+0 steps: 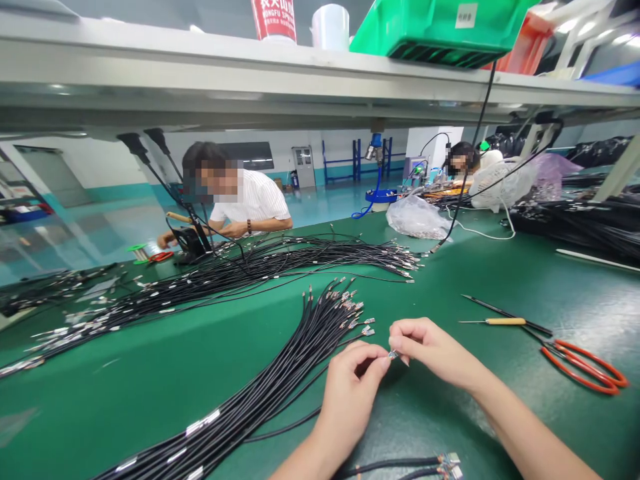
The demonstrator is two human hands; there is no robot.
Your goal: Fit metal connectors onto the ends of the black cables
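Note:
My left hand (pixel 353 387) and my right hand (pixel 430 350) meet over the green table (pixel 150 380), fingertips pinched together on a small metal terminal (pixel 393 355) at the end of a thin black wire. Both hands are closed in a pinch. Just left of them lies a long bundle of black wires (pixel 280 380) with metal terminals at its far end (pixel 350 310). Two more terminated wire ends (pixel 447 463) lie near my forearms at the bottom edge.
Red-handled scissors (pixel 583 363) and a wooden-handled pick (pixel 503 321) lie to the right. A larger spread of black wires (pixel 250 267) crosses the table behind. A person in a striped shirt (pixel 250 203) works opposite; another person (pixel 463 160) sits farther back. A shelf with a green bin (pixel 440 27) hangs overhead.

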